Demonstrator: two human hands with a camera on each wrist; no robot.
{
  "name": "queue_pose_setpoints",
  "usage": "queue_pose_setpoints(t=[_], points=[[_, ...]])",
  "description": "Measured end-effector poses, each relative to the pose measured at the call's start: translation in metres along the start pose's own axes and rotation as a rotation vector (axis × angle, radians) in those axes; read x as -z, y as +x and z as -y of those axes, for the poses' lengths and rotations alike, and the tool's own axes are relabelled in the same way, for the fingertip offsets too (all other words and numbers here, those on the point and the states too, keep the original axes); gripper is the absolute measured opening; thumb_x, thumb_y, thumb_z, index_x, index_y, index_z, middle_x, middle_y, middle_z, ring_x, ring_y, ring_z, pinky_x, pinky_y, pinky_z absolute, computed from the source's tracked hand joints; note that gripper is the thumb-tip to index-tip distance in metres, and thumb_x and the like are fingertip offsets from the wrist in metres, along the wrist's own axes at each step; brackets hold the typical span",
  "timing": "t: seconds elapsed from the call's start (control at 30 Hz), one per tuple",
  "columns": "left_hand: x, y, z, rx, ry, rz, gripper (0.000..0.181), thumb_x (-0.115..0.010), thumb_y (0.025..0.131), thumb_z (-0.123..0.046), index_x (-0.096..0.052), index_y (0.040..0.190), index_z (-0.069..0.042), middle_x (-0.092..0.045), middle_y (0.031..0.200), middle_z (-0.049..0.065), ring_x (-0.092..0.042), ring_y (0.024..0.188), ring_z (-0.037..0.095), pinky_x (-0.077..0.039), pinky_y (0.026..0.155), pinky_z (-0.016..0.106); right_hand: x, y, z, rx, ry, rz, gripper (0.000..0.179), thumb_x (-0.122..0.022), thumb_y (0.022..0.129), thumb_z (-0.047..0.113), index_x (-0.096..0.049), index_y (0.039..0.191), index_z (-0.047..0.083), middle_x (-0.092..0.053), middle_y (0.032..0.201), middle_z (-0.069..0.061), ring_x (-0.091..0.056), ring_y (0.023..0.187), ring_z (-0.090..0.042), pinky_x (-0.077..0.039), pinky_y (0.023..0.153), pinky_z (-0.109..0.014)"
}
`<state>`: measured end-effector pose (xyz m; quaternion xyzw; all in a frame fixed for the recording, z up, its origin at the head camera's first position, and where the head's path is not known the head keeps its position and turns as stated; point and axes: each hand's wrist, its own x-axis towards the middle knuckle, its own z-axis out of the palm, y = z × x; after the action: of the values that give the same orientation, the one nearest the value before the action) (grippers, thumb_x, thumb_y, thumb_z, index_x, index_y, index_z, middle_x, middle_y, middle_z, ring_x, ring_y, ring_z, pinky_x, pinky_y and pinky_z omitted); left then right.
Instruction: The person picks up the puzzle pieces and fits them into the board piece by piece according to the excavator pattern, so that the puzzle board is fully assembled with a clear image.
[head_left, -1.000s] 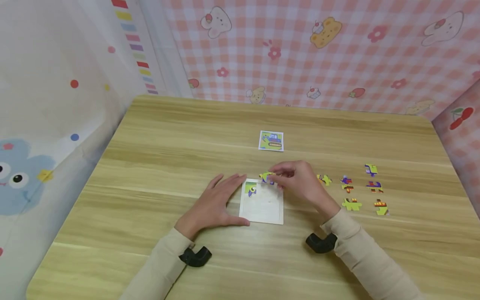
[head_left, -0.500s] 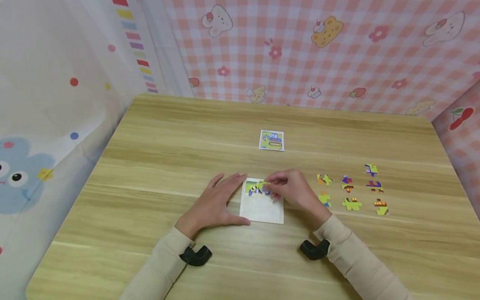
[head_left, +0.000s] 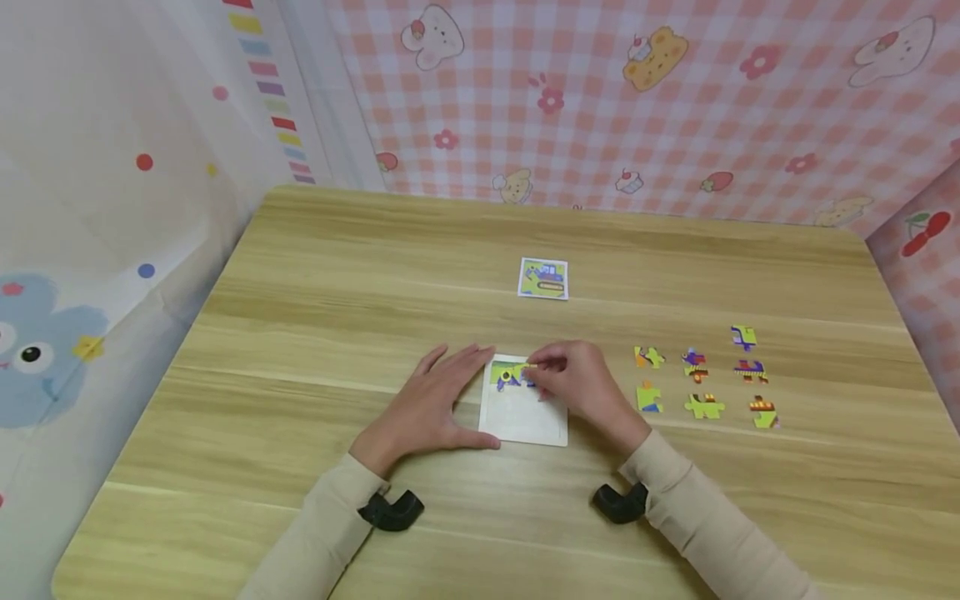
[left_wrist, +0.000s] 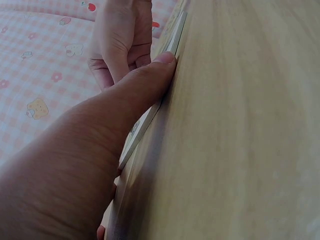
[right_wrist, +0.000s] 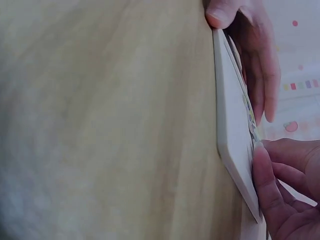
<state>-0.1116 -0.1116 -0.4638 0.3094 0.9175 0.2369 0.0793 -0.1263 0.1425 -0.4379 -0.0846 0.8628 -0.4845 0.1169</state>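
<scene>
A square white puzzle board (head_left: 525,423) lies on the wooden table. My left hand (head_left: 423,410) spreads around its left side, fingers along the top-left corner and thumb (left_wrist: 162,62) at the near edge. A green corner piece with an eye-like circle (head_left: 506,377) sits in the board's top-left corner. My right hand (head_left: 581,379) pinches a yellow-green and purple puzzle piece (head_left: 522,373) between thumb and fingers, low at the top row, right beside the corner piece. My fingers partly cover it. In the right wrist view the right thumb (right_wrist: 262,165) rests close over the board's face.
Several loose puzzle pieces (head_left: 703,407) lie spread on the table to the right, one of them a yellow piece with a blue corner (head_left: 648,397). A small picture card (head_left: 543,278) of a digger lies beyond the board. A pink checked cloth (head_left: 645,125) hangs behind the table.
My right hand has brought the puzzle piece from above the board's top edge down and left, against the corner piece. My left hand has stayed in place.
</scene>
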Motion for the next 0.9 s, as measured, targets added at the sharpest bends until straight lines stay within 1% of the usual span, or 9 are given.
queue_pose_setpoints(t=[0.13,0.33,0.47,0.57,0.73,0.8,0.9], points=[[0.0001,0.0001,0.0002,0.005,0.007,0.000,0.121,-0.075,0.074,-0.078,-0.026,0.165,-0.017,-0.036,0.166,0.002,-0.025,0.155,0.014,-0.001,0.128,0.040,-0.0017,-0.0001,0.0003,0.012,-0.035,-0.021,0.009,-0.078,0.093,0.008,-0.078,0.099,0.001,-0.071,0.082,-0.006,-0.064,0.062,-0.015,-0.050,0.054,-0.023],[0.0005,0.0003,-0.0011,0.010,0.003,0.008,0.121,-0.075,0.074,-0.079,-0.026,0.165,-0.017,-0.035,0.167,0.002,-0.024,0.156,0.014,-0.001,0.128,0.040,-0.0017,-0.0011,-0.0010,-0.005,-0.071,-0.029,0.005,-0.079,0.092,0.009,-0.078,0.095,0.005,-0.066,0.093,-0.009,-0.062,0.066,-0.016,-0.049,0.057,-0.024],[0.0015,0.0004,-0.0017,0.012,0.005,0.013,0.121,-0.074,0.074,-0.079,-0.026,0.165,-0.017,-0.035,0.167,0.002,-0.024,0.156,0.015,-0.001,0.128,0.040,-0.0020,-0.0020,-0.0008,0.046,-0.106,-0.021,0.006,-0.078,0.093,0.008,-0.081,0.098,0.005,-0.067,0.094,-0.007,-0.061,0.073,-0.017,-0.051,0.064,-0.027],[0.0016,0.0004,-0.0014,0.009,-0.001,0.011,0.120,-0.074,0.074,-0.079,-0.027,0.165,-0.017,-0.034,0.167,0.001,-0.024,0.156,0.015,-0.001,0.128,0.041,-0.0031,-0.0027,0.0006,0.096,-0.171,-0.018,0.008,-0.078,0.093,0.008,-0.082,0.100,0.005,-0.067,0.092,-0.005,-0.059,0.079,-0.016,-0.051,0.069,-0.028],[0.0010,0.0004,-0.0010,0.009,-0.005,0.007,0.120,-0.075,0.074,-0.079,-0.027,0.165,-0.017,-0.035,0.167,0.001,-0.024,0.156,0.015,-0.001,0.128,0.041,-0.0048,-0.0031,0.0054,0.152,-0.271,0.008,0.019,-0.085,0.087,0.014,-0.080,0.103,0.003,-0.064,0.090,-0.004,-0.057,0.079,-0.016,-0.051,0.068,-0.028],[0.0004,0.0006,-0.0011,0.011,-0.003,0.006,0.120,-0.074,0.074,-0.079,-0.027,0.165,-0.018,-0.034,0.167,0.001,-0.024,0.156,0.015,-0.001,0.128,0.040,-0.0051,-0.0035,0.0061,0.162,-0.279,0.011,0.023,-0.086,0.087,0.015,-0.079,0.104,0.002,-0.063,0.091,-0.005,-0.056,0.079,-0.016,-0.051,0.067,-0.028],[-0.0003,0.0008,-0.0008,0.007,-0.005,0.001,0.119,-0.075,0.074,-0.078,-0.027,0.165,-0.017,-0.034,0.167,0.001,-0.025,0.156,0.015,-0.001,0.128,0.041,-0.0046,-0.0035,0.0053,0.160,-0.260,0.005,0.022,-0.085,0.087,0.013,-0.079,0.104,0.002,-0.064,0.093,-0.005,-0.057,0.080,-0.017,-0.052,0.069,-0.028]])
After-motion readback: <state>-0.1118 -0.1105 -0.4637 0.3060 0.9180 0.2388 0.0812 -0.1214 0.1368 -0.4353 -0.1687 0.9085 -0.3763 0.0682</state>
